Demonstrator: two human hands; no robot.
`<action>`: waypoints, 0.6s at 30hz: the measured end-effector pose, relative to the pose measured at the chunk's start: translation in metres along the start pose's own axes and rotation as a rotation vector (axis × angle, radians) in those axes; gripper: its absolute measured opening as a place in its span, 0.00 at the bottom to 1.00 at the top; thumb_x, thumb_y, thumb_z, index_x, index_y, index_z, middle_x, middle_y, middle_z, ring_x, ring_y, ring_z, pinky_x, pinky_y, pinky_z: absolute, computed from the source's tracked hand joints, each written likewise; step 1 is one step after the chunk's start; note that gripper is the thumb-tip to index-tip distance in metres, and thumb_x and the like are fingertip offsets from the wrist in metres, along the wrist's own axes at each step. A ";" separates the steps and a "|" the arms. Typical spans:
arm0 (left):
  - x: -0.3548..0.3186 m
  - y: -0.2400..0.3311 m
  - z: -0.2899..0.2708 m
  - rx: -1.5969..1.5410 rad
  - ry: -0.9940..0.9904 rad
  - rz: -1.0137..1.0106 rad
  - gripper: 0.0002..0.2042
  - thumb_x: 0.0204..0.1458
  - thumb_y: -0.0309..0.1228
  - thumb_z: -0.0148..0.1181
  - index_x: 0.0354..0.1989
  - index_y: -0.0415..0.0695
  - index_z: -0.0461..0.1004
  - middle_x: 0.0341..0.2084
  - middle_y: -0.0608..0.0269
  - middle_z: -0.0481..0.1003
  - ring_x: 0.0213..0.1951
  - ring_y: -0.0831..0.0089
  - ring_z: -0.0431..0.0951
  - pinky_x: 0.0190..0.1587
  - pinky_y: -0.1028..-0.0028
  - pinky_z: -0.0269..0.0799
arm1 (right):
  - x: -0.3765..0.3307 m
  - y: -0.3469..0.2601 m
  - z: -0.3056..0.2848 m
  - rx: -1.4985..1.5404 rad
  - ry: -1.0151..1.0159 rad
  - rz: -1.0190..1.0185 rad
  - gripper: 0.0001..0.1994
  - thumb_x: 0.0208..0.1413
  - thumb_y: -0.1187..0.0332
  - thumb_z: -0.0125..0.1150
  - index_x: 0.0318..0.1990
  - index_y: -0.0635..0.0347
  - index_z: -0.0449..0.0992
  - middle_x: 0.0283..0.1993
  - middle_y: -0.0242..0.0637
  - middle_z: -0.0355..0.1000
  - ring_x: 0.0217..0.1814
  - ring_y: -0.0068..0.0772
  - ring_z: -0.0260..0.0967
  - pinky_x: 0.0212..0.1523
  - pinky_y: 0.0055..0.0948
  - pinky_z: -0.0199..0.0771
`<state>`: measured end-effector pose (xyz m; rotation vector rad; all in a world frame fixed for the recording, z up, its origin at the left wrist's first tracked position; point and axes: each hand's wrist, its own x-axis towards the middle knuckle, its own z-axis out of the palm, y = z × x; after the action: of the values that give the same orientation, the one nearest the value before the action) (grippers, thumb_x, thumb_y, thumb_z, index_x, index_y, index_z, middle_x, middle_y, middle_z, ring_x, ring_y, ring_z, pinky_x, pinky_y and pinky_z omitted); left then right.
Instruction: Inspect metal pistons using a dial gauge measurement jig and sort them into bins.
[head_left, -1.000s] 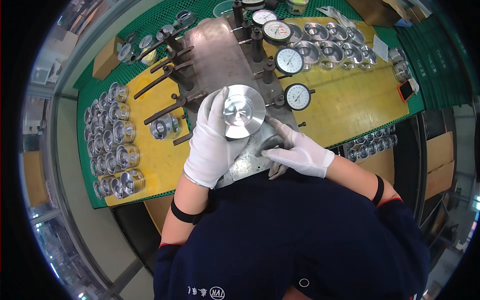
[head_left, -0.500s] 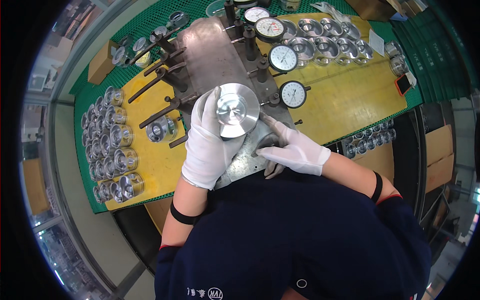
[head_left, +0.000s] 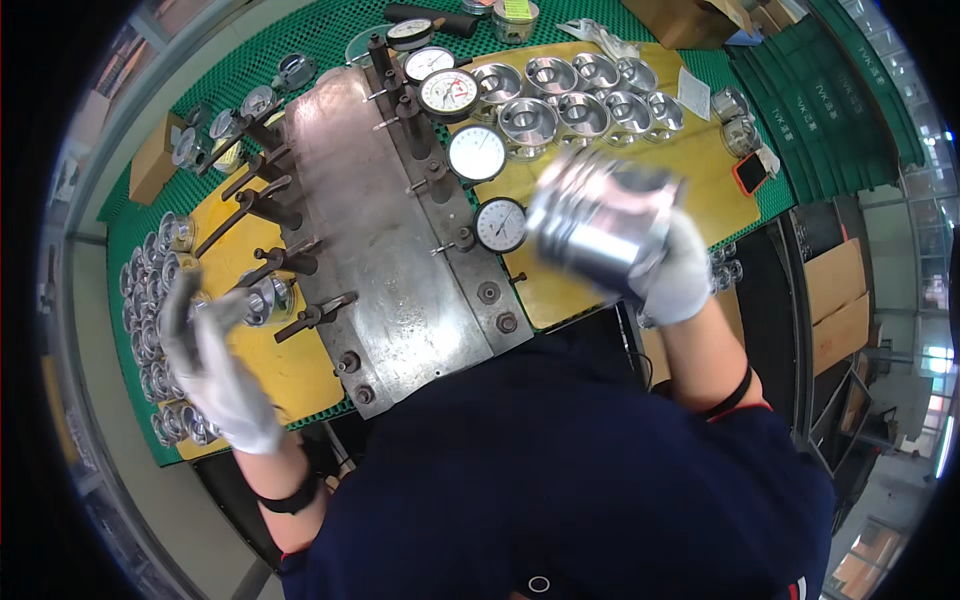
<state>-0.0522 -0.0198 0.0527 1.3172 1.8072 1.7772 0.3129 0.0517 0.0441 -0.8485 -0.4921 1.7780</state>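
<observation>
My right hand [head_left: 678, 272], in a white glove, grips a shiny grooved metal piston [head_left: 600, 222] and holds it, motion-blurred, above the right yellow mat. My left hand [head_left: 215, 365], also gloved, hovers over the left yellow mat [head_left: 290, 365] with fingers apart, nearest a single piston [head_left: 268, 298] lying by the fixture's clamps. The steel gauge fixture plate [head_left: 385, 230] between my hands is bare. Dial gauges [head_left: 476, 152] stand along its right edge.
Rows of pistons [head_left: 575, 95] fill the back right of the yellow mat. More pistons [head_left: 145, 300] line the left edge. A green mesh mat [head_left: 300, 40] covers the bench. Cardboard boxes [head_left: 152, 160] sit at left and back right. A small orange device [head_left: 750, 173] lies at right.
The piston left the fixture plate: my right hand now carries it to the right. My left hand let it go and swung out left over the yellow mat.
</observation>
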 end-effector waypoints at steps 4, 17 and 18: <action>0.025 -0.136 -0.110 0.460 -0.192 -0.111 0.21 0.60 0.23 0.51 0.62 0.35 0.63 0.58 0.49 0.69 0.58 0.62 0.71 0.64 0.64 0.65 | 0.056 -0.053 -0.104 -0.464 0.319 -0.202 0.17 0.63 0.58 0.52 0.54 0.55 0.71 0.47 0.35 0.75 0.42 0.32 0.74 0.36 0.40 0.76; -0.016 -0.165 -0.055 1.276 -0.422 0.185 0.14 0.49 0.26 0.65 0.46 0.45 0.79 0.62 0.49 0.66 0.67 0.47 0.59 0.64 0.61 0.65 | 0.163 -0.094 -0.279 -0.367 0.839 -0.188 0.13 0.63 0.62 0.53 0.51 0.56 0.68 0.57 0.42 0.65 0.45 0.49 0.72 0.44 0.49 0.84; -0.025 -0.159 -0.057 1.244 -0.503 0.228 0.13 0.51 0.28 0.64 0.47 0.44 0.79 0.56 0.48 0.72 0.63 0.49 0.66 0.64 0.62 0.65 | 0.157 -0.096 -0.283 -0.412 0.782 -0.204 0.16 0.62 0.64 0.55 0.54 0.58 0.65 0.62 0.45 0.60 0.49 0.52 0.72 0.49 0.51 0.81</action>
<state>-0.1436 -0.0468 -0.0889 2.1263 2.5016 0.0897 0.5547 0.2125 -0.1270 -1.6178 -0.3994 1.0437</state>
